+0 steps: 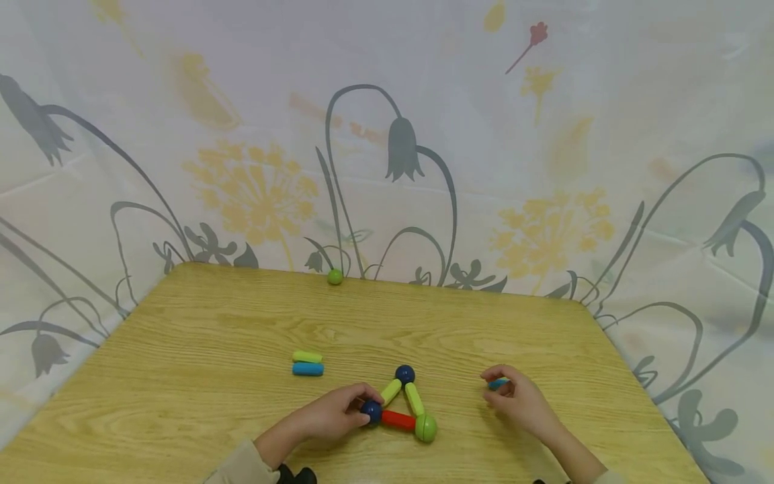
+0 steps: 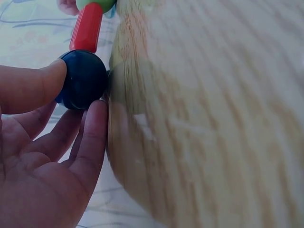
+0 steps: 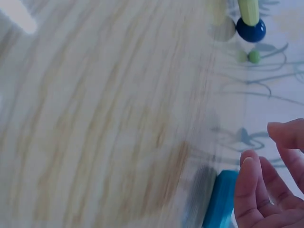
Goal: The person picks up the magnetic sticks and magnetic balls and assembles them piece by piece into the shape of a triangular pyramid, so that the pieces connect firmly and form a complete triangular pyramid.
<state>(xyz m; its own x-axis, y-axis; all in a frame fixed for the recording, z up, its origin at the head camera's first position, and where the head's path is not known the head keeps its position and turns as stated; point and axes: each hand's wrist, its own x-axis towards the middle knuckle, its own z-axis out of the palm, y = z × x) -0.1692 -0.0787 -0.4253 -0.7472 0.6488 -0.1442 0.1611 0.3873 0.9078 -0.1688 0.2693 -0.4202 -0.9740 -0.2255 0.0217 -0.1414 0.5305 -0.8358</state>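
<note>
While the left hand pinches a dark blue ball between thumb and fingers, the right hand curves loosely around a blue rod on the right, thumb and fingertips apart; whether it touches the rod I cannot tell. The pinched ball is the near left corner of a triangle on the near part of the table, with a red rod running right to a green ball and two yellow-green rods rising to the far blue ball. The balls look hard, glossy and probably slick, so a grip across the widest part should serve best. The rods seem light, stiff and not easily broken; the red one's flat facets should give good purchase, and the blue one is best taken mid-length by its long sides. I judge the joins the weak spot: a sharp tug at one corner could part them.
</note>
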